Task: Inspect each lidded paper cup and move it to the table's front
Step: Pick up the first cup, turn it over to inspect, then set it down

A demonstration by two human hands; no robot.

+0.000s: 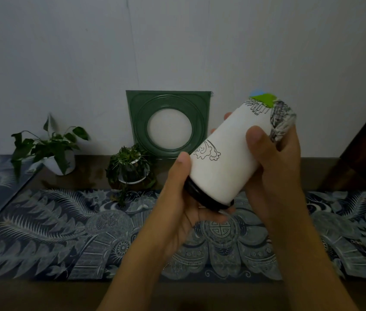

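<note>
Head view: both hands hold a white cup (229, 153) in the air above the patterned cloth (65, 239), tilted so its black lid (202, 199) points down toward the person and its base up and to the right. Left hand (182, 212) curls around the lid end, thumb on the cup wall. Right hand (274, 167) wraps the side, thumb on the front, fingers behind. Line drawings and a green patch mark the cup; in the dim light the print is hard to make out. Behind, two plants (49, 149) (130, 167) and a green frame (168, 124) stand by the wall.
</note>
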